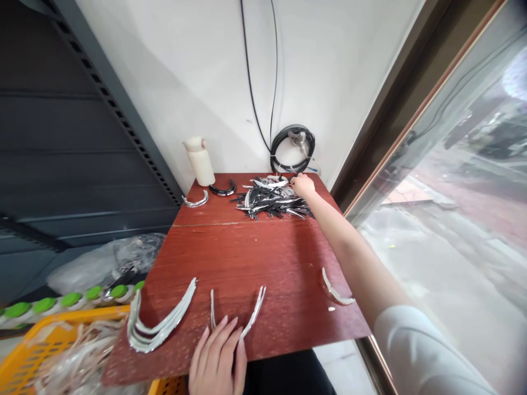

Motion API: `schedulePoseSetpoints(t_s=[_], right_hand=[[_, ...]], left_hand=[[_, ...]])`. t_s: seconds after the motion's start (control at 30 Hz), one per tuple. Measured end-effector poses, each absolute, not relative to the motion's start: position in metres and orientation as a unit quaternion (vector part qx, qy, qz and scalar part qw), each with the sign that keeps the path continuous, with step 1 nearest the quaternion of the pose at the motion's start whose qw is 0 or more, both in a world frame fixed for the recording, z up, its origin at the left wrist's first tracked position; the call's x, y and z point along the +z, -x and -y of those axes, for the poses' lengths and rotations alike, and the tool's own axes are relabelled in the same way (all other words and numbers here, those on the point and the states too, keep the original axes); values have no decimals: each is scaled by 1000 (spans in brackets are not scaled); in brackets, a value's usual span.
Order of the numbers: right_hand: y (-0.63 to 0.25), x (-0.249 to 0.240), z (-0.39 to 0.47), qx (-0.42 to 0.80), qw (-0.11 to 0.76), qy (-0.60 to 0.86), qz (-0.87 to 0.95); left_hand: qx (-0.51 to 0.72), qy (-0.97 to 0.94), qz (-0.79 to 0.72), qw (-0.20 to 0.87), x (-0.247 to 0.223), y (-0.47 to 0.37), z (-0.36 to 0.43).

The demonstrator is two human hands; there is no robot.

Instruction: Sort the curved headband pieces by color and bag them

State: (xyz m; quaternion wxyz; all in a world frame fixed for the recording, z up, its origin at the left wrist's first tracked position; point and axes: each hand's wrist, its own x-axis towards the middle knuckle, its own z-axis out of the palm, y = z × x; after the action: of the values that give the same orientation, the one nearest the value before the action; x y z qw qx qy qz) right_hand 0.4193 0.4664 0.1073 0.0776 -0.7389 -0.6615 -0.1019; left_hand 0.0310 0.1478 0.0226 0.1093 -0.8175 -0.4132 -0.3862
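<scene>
At the table's front edge my left hand (220, 354) lies with its fingers stretched out over a few curved silver strips (255, 312), whose tips stick out past the fingers. A nested bundle of curved silver strips (158, 332) lies to its left. My right hand (303, 185) reaches to the far right of the table, at a tangled pile of black and silver strips (272, 198). Its fingers are bent closed, and what is between them is too small to make out. One curved silver strip (335, 291) lies alone under my right forearm's side.
On the red-brown table (230, 252) stand a cream jug (200, 162), a black curved bundle (223, 190) and a silver one (196, 201). A coiled black cable (274, 159) leans on the wall. A yellow basket (74, 316) sits at left, a glass pane (444, 208) at right.
</scene>
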Motion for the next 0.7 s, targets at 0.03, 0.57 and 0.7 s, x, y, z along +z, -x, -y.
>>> schedulePoseSetpoints(t_s=[0.03,0.57,0.7], right_hand=[[-419,107,-468,-105,71,732,669],[-429,150,-453,-191,38,597,778],[-422,179,-445,-119,72,596,791]], left_hand=[[-382,819,412,114,22,-30,-149],[-380,818,415,118,20,-30,-149],[-381,820,411,116,21,-29,-148]])
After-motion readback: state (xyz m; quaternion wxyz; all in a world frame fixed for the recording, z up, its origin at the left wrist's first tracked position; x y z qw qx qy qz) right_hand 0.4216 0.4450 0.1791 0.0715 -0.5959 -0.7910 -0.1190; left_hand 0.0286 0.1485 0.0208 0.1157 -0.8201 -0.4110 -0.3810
